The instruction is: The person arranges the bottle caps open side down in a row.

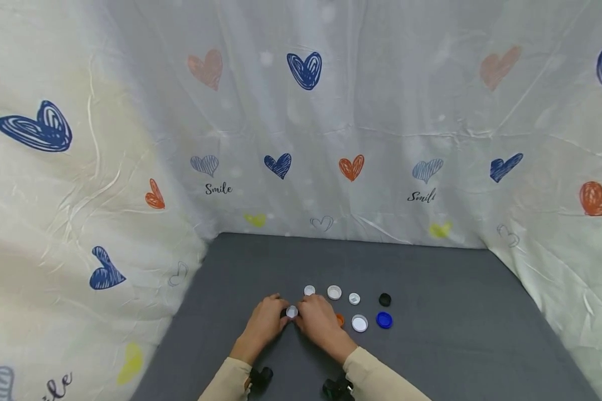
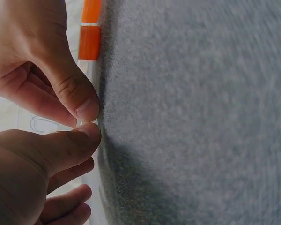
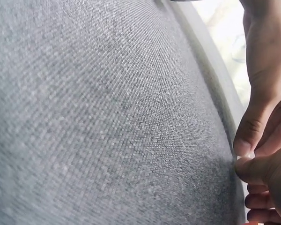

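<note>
A small whitish bottle cap lies between both hands in the head view. My left hand pinches it from the left side, its thumb at the cap's edge. From the other side my right hand grips it, thumb close against the left thumb. In both wrist views the thumbs hide most of the cap. A dark bit shows beside the left fingertips. An orange cap peeks out from behind the right hand, and a white cap sits just beyond its knuckles.
Right of the hands, on the grey cloth, lie a white ridged cap, a small white cap, a larger white cap, a black cap and a blue cap. A heart-print curtain stands behind.
</note>
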### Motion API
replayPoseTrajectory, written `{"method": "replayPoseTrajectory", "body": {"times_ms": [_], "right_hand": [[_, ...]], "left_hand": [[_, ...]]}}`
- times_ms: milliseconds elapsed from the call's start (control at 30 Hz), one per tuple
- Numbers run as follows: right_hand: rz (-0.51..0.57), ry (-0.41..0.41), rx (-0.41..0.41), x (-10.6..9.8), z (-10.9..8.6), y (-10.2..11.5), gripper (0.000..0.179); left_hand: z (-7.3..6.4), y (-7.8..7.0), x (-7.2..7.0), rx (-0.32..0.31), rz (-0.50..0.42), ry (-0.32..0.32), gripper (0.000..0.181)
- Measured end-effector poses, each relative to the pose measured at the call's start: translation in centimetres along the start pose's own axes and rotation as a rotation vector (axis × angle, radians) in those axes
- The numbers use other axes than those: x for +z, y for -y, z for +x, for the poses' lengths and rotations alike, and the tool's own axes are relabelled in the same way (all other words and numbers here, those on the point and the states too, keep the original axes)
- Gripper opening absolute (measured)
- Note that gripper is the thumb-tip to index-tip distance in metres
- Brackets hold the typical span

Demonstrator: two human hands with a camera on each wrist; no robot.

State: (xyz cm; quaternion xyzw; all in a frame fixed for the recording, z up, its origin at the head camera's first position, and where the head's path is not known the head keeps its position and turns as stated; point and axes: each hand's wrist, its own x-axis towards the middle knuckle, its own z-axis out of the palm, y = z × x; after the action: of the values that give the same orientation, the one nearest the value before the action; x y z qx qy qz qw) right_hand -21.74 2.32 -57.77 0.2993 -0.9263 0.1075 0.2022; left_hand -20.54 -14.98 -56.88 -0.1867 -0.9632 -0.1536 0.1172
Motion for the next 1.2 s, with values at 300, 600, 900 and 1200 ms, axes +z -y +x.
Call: {"method": "replayPoseTrajectory", "body": {"times_ms": [300, 600, 900, 1200], "right_hand": [[0.159, -0.039, -0.001, -2.4, -0.4, -0.9, 0.015], [0.191, -0.121, -0.022, -5.3, -0.5, -1.5, 0.024], [0.296, -0.166, -0.035, -7.8, -1.2, -1.7, 0.032], [0.396, -0.242, -0.089, -9.5, -2.2, -2.0, 0.036]], "left_hand": [[-0.1, -1.0, -1.3, 0.031, -0.092, -0.086, 0.026], [0.2, -2.8, -3.7, 0.092, -0.116, -0.174, 0.028], [-0.3, -4.1, -5.5, 0.133, -0.131, -0.210, 0.036], [-0.7, -5.2, -6.9, 0.246, -0.196, -0.265, 0.038]]}}
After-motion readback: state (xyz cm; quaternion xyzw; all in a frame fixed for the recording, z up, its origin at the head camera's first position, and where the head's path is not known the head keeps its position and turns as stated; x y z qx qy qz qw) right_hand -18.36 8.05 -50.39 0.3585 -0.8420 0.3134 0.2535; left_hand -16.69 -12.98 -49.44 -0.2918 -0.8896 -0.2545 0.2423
